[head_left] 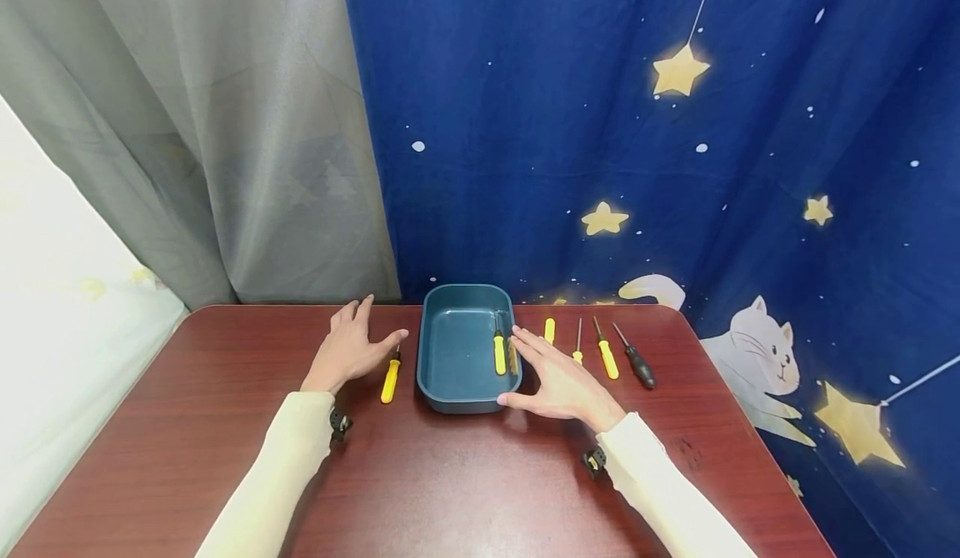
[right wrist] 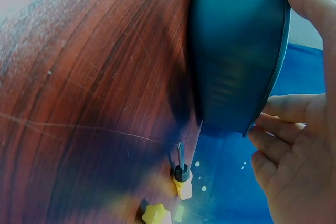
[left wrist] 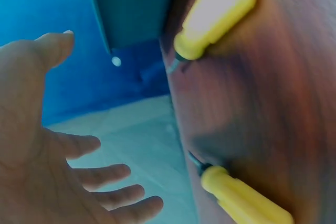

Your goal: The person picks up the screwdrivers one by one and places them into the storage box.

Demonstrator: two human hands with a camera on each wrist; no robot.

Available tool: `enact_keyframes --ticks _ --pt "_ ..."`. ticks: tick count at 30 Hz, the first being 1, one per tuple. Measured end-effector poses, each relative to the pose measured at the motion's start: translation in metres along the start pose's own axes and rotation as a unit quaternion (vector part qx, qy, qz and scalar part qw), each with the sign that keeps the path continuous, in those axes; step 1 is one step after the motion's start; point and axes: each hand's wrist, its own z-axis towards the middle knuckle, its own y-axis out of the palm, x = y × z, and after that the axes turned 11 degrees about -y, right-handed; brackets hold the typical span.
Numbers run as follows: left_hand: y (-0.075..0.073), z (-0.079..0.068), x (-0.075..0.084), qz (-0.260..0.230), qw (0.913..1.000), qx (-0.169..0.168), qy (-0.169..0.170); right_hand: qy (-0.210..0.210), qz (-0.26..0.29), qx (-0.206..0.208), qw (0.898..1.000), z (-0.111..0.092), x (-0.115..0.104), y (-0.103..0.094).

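A dark teal tray stands on the table, with a yellow-handled screwdriver lying inside along its right wall. My right hand touches the tray's right rim, thumb near the front corner and fingers farther back. To the tray's left, my left hand is held with fingers spread and nothing in it. Close to its thumb lies a yellow screwdriver. The left wrist view shows two yellow screwdrivers, one near the tray and another farther off; the head view shows only one there.
Right of the tray lie several screwdrivers: a yellow handle, one partly covered by my right hand, another yellow one and a black one. Grey and blue star-patterned curtains hang behind the table's back edge.
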Motion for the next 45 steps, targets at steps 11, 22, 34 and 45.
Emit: enact_keyframes --ticks 11,22,34,45 --pt "0.001 -0.005 -0.027 -0.006 0.9993 0.001 -0.038 -0.003 -0.003 -0.001 1.000 -0.001 0.001 0.001" --pt "0.004 -0.007 -0.041 0.006 0.9996 -0.005 -0.026 -0.011 -0.003 0.007 1.000 -0.002 0.001 0.000" --pt "-0.001 -0.011 -0.046 0.021 0.9976 -0.036 -0.055 -0.009 -0.002 0.003 1.000 0.000 0.000 0.000" --pt "-0.003 -0.005 -0.048 -0.001 0.9959 -0.062 -0.066 -0.010 -0.001 0.004 1.000 -0.001 0.002 0.000"
